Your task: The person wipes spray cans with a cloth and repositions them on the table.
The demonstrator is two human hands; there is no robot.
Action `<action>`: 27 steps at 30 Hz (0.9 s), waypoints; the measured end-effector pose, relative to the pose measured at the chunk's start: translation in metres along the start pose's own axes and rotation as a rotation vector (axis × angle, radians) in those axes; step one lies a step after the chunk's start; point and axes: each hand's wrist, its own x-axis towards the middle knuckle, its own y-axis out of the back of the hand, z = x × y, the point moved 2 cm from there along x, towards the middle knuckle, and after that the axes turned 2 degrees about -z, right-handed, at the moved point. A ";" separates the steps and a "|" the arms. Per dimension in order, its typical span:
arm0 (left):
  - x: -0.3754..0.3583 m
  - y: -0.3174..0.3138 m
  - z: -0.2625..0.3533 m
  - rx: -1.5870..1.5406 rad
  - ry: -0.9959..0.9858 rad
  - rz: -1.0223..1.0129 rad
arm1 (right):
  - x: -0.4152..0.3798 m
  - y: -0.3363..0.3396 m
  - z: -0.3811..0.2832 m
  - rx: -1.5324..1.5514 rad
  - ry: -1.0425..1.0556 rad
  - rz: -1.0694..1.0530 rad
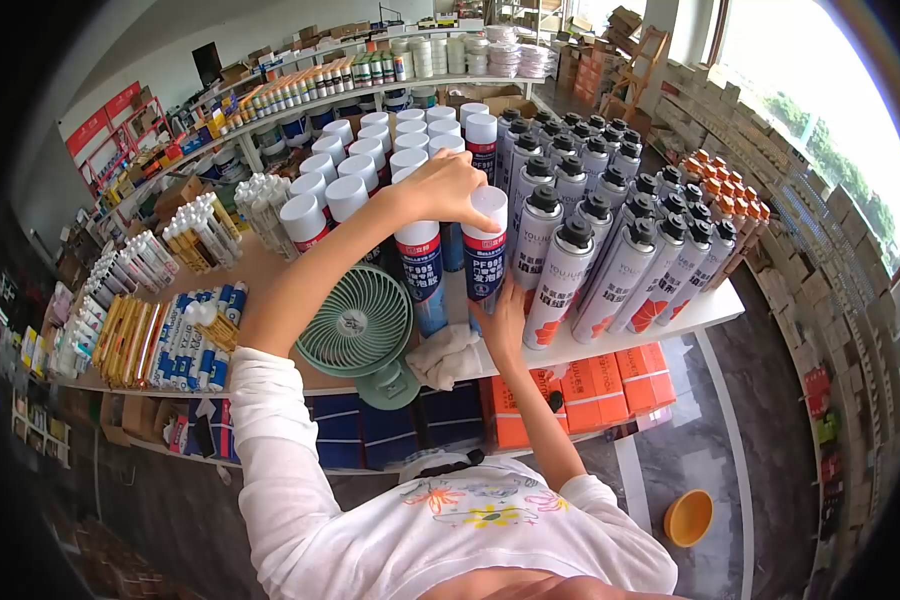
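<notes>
In the head view, my left hand [440, 190] reaches over the white-capped cans, its thumb and fingers around the white cap of a blue PF995 can [484, 262]. My right hand [503, 318] wraps round the lower part of that same can, which stands upright near the front edge of the white shelf [610, 345]. Another blue PF995 can [422, 275] stands just to its left. Several silver cans with black tops [558, 285] stand close on the right. A white cloth [446, 358] lies by the shelf edge, left of my right hand.
A green fan [356, 320] stands left of the cloth. Tubes [195, 340] are stacked at the far left, and orange-capped cans [725, 190] are at the right. Orange boxes [595, 393] sit below the shelf. An orange bowl [688, 518] is on the floor.
</notes>
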 end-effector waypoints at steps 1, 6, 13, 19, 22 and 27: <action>0.002 -0.001 -0.006 0.057 -0.005 0.033 | 0.004 -0.005 -0.001 0.001 -0.001 0.000; 0.011 0.005 -0.023 0.073 0.155 -0.138 | 0.014 -0.023 -0.001 0.170 -0.018 -0.089; 0.016 -0.011 -0.071 0.161 0.252 -0.033 | 0.018 -0.065 0.014 0.440 0.042 -0.090; 0.024 -0.017 -0.087 0.080 0.335 -0.081 | 0.028 -0.077 0.013 0.508 0.104 -0.027; 0.019 -0.013 -0.079 0.119 0.294 0.027 | 0.026 -0.081 0.015 0.501 0.067 -0.061; 0.016 -0.010 -0.071 0.234 0.204 0.112 | 0.017 -0.086 0.019 0.594 -0.035 -0.083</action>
